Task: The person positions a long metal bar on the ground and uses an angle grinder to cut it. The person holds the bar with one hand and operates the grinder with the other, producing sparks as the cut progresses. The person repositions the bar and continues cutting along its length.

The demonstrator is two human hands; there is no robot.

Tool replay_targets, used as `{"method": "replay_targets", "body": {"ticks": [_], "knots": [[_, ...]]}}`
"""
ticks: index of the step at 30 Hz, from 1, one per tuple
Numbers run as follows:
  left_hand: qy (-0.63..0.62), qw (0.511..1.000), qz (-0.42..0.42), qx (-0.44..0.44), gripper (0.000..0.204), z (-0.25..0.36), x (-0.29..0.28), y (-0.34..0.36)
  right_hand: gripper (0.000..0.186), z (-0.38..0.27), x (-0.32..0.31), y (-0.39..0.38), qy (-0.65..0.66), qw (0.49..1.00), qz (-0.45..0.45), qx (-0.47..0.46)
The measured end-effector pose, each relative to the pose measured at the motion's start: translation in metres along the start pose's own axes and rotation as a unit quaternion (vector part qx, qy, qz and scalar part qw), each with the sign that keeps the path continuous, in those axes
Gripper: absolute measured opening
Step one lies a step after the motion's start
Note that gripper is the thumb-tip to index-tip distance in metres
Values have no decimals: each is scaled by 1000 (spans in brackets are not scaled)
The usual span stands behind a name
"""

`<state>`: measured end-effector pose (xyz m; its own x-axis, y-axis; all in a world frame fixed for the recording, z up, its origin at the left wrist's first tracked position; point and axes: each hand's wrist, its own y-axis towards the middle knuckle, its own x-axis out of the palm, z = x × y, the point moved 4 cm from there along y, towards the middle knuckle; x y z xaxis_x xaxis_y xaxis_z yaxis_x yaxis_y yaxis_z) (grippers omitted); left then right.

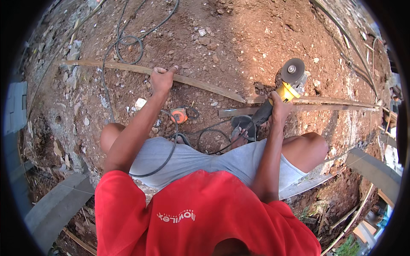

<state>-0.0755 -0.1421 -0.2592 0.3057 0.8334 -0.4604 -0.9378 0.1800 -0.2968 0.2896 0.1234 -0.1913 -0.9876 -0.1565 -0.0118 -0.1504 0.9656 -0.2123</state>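
Head view: left fingers (159, 71) clasp a crosswise wood strip (209, 87), right fingers (275, 97) a grinder (286, 91) pointing forward-right.

Wood strip (209, 87): raw timber, matt, its face rough to my eye. Grinder (288, 91): smooth, plastic-looking housing, metal-looking parts near the disc. Cutting disc (296, 76): dull, matt, with a metal nut (292, 68) at its centre. Cable (174, 147): rubbery, faint sheen. Tape measure (178, 115): smooth plastic case, as far as I can tell from here. Ground (192, 25): gritty, crumbly soil, matt. Shorts (192, 158) and shirt (205, 230): soft matt cloth, creased. Lower-left beam (64, 205): I read concrete, fairly smooth.
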Motion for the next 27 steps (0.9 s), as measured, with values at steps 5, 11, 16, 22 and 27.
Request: {"method": "replay_targets", "body": {"ticks": [5, 11, 16, 22, 27], "knots": [[-244, 932, 66, -259, 47, -6, 38, -59, 25, -4, -1, 0, 19, 999, 22, 18], [-370, 842, 107, -378, 54, -104, 87, -69, 26, -4, 5, -2, 35, 999, -1, 30], [-421, 810, 110, -393, 57, -91, 85, -88, 18, -3, -11, -1, 24, 1000, 6, 18], [-570, 742, 110, -335, 45, -44, 72, -94, 18, -17, -13, -13, 42, 999, 3, 27], [-644, 744, -29, -175, 42, 26, 54, -78, 31, -21, -15, -21, 79, 996, -12, 43]]}}
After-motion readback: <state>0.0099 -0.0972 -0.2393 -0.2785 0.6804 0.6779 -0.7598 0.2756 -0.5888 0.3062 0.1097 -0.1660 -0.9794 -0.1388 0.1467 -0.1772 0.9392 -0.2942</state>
